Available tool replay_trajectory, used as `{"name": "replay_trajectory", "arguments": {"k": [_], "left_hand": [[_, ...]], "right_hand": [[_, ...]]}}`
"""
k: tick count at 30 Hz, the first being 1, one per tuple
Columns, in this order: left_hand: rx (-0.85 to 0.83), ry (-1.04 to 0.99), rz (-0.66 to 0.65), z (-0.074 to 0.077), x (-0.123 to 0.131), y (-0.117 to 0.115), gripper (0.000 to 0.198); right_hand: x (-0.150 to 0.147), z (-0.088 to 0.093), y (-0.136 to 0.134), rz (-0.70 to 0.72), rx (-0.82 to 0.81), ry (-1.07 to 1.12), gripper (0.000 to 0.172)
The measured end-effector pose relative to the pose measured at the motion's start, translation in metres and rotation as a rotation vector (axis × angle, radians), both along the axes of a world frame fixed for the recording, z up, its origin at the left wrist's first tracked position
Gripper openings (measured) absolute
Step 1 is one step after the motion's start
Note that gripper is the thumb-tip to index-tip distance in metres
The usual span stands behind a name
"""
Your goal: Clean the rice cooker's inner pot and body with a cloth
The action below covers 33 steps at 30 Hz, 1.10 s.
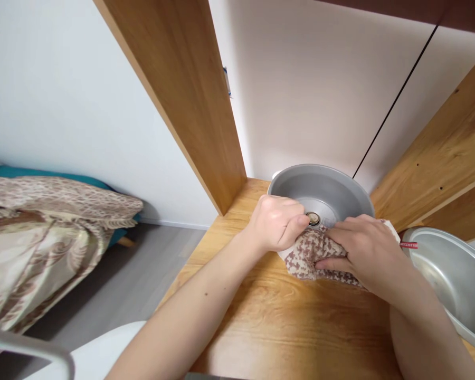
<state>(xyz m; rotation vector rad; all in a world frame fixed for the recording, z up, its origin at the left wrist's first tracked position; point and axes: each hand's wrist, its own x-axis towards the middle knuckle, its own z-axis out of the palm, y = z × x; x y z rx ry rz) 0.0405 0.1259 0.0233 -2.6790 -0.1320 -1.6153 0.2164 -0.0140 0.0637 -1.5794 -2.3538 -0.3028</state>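
A round grey pot-shaped body [324, 182], which looks like a rice cooker's shell, stands on the wooden surface with a small round metal piece [312, 218] in the middle of its floor. My left hand [281, 221] is closed over its left rim. My right hand [360, 250] grips a brown-and-cream patterned cloth [314, 253], which is bunched over the near rim and hangs down the near side. Fingers and cloth hide the near rim.
At the right lies a silvery metal pot [451, 264] with a red label by its edge. Wooden uprights [182, 95] flank the surface. A cloth-covered piece of furniture [43, 232] stands at the left, and a white curved seat [106, 348] is at the lower left.
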Motion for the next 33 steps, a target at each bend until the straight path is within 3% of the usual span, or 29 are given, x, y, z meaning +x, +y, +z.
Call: {"name": "replay_trajectory", "arguments": {"k": [5,10,20,29,33], "left_hand": [[-0.004,0.016,0.015,0.0,-0.001,0.0,0.053],[0.003,0.02,0.012,0.002,-0.001,-0.001,0.054],[0.009,0.02,-0.005,0.001,-0.001,0.001,0.056],[0.005,0.028,0.005,0.004,-0.002,-0.001,0.056],[0.013,0.034,-0.004,0.005,-0.002,0.0,0.056]], "right_hand": [[-0.015,-0.014,0.004,-0.018,0.143,-0.001,0.045],[-0.018,-0.015,0.005,-0.022,0.156,0.002,0.047],[0.014,0.007,0.001,0.037,-0.153,0.065,0.045],[-0.015,-0.015,0.007,-0.006,0.204,-0.005,0.052],[-0.01,-0.009,0.005,0.006,0.1,0.002,0.049]]}}
